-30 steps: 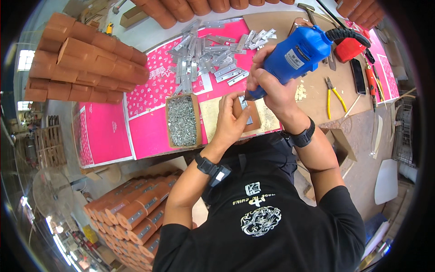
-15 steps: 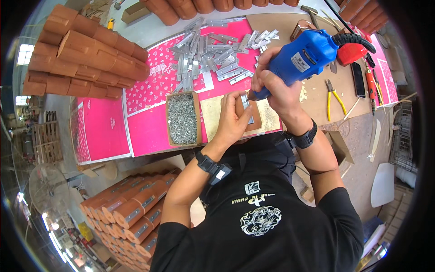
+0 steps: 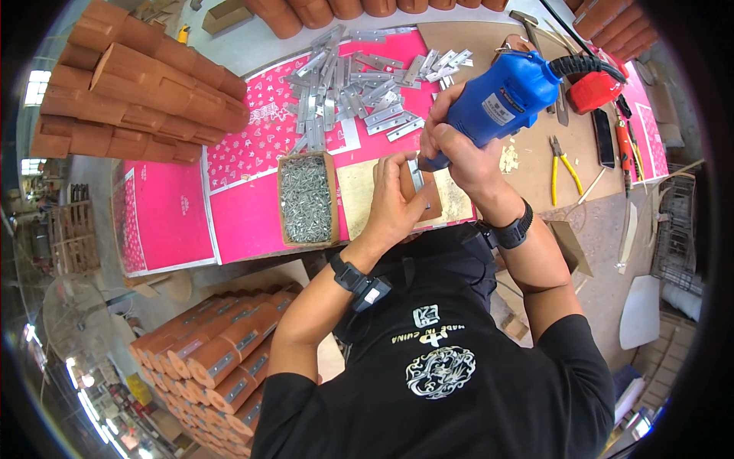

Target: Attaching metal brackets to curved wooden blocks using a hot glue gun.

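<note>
My right hand (image 3: 468, 157) is wrapped round the body of a blue electric screwdriver (image 3: 505, 96), which has a black cord. Its nose points down at a silver metal strip (image 3: 415, 174) lying on a terracotta-coloured piece (image 3: 430, 205). The bit's tip is hidden by my hands. With thumb and fingers on either side, my left hand (image 3: 394, 195) grips the terracotta piece and steadies the strip. That piece rests on a pale yellowish board (image 3: 356, 191). Just left of the board stands a cardboard box of screws (image 3: 307, 200).
Loose metal strips (image 3: 359, 92) lie heaped beyond my hands. Terracotta tiles (image 3: 145, 92) are stacked at the left, with more tiles (image 3: 222, 359) below the table. To the right are yellow-handled pliers (image 3: 564, 170), a phone (image 3: 604, 138), a red tool (image 3: 625, 145) and a hammer (image 3: 527, 27).
The blue screwdriver and my right hand have shifted slightly left and toward me, with its nose nearer the strip. My left hand keeps its hold in nearly the same spot.
</note>
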The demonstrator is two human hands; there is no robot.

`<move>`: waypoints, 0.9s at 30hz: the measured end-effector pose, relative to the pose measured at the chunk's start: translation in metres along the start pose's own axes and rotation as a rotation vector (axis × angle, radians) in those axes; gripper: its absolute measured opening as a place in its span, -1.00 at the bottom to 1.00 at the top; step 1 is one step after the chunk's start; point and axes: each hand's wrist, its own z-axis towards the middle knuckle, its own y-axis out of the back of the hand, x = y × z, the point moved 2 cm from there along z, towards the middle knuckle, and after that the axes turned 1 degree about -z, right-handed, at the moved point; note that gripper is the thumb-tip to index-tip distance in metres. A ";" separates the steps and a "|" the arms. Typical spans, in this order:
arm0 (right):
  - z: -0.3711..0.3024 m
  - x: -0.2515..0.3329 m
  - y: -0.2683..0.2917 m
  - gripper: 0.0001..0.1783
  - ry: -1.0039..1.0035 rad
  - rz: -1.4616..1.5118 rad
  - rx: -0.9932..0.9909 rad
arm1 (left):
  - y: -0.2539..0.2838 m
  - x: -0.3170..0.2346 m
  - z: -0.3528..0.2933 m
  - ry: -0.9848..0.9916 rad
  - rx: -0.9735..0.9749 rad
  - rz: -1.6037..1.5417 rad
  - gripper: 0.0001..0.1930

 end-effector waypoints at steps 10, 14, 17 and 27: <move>0.001 -0.003 0.004 -0.77 -0.044 0.031 0.031 | -0.002 -0.012 0.002 -0.016 -0.024 0.148 -0.28; -0.010 -0.002 0.000 -0.69 0.049 -0.080 0.076 | 0.000 -0.007 0.002 -0.030 -0.010 0.149 -0.26; -0.017 0.007 0.006 -0.65 0.147 -0.089 0.046 | 0.009 -0.009 0.002 -0.074 0.012 0.168 -0.19; -0.047 0.000 0.050 -0.75 0.033 -0.214 -0.255 | 0.009 -0.068 0.020 -0.259 0.541 0.926 -0.08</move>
